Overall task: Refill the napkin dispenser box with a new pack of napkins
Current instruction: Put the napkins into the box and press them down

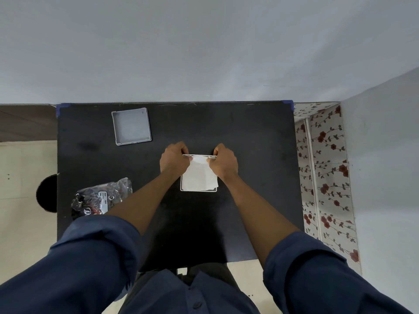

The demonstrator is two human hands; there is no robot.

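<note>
In the middle of the black table (249, 137) lies a white stack of napkins (199, 177) inside a shallow white dispenser base (198, 190). A thin white cover plate (199, 155) stands along the stack's far edge. My left hand (174, 159) pinches the plate's left end and my right hand (225, 162) pinches its right end. Both thumbs press on the top napkin just below the plate. A grey square dispenser box part (131, 126) lies open side up at the far left, apart from my hands.
A crumpled clear plastic napkin wrapper (102, 198) with a label lies at the table's near left edge. A round black object (47, 193) sits on the floor left of the table. A wall with rose-patterned covering (326, 177) runs along the right side.
</note>
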